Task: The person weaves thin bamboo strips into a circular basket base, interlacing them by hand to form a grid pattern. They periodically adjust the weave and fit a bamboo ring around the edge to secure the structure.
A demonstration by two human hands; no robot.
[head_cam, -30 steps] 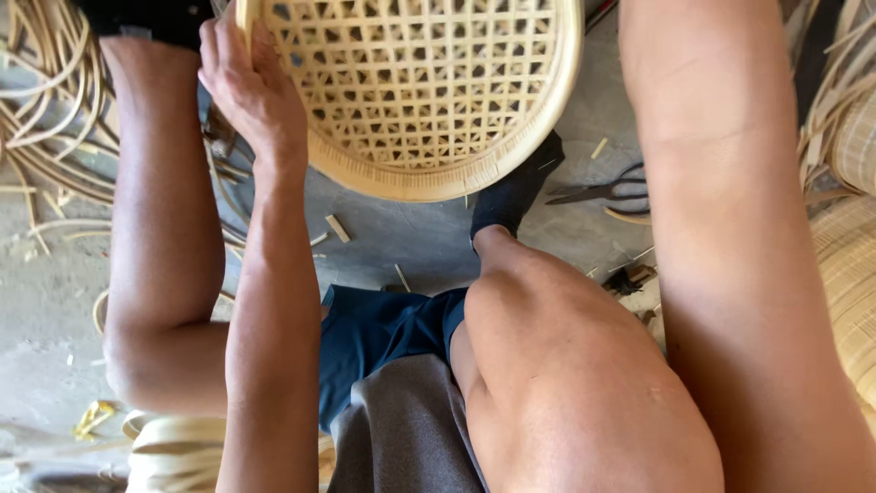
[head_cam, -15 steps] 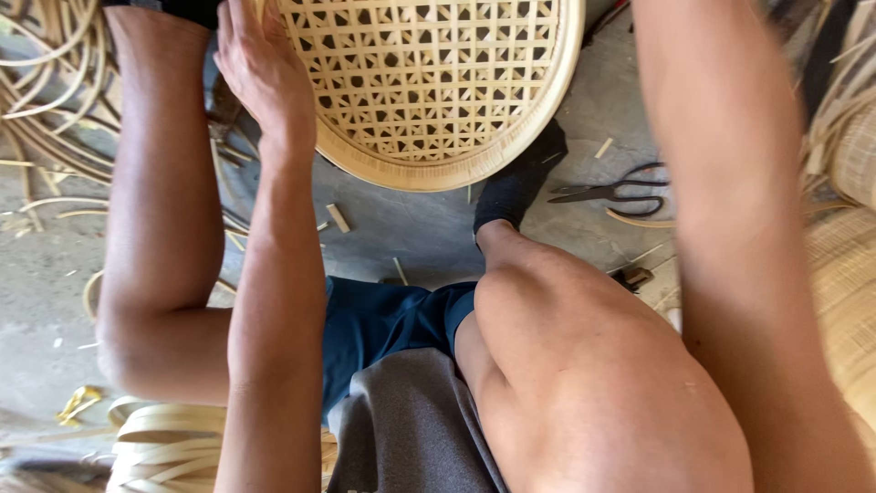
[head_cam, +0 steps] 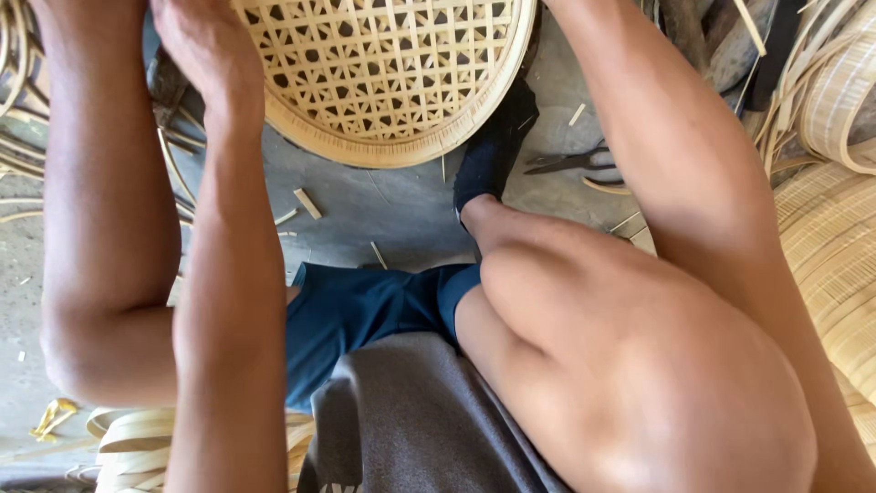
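A round, open-weave bamboo basket [head_cam: 383, 73] with a thick pale rim lies tilted at the top of the view, over a grey concrete floor [head_cam: 383, 205]. My left hand [head_cam: 196, 46] rests on the basket's left rim, and its fingers run out of the top of the frame. My right forearm [head_cam: 675, 155] reaches up past the basket's right side, and that hand is out of view. My foot in a dark sock [head_cam: 493, 146] sits under the basket's lower right rim.
Black scissors [head_cam: 575, 160] lie on the floor to the right of the foot. Short bamboo offcuts [head_cam: 307, 203] are scattered below the basket. Loose strips [head_cam: 14, 100] pile up at left, woven matting [head_cam: 830, 256] at right, and coiled strips [head_cam: 137, 443] at bottom left.
The basket and my left hand have shifted upward in the view, so less of the basket shows. My left hand stays at the left rim.
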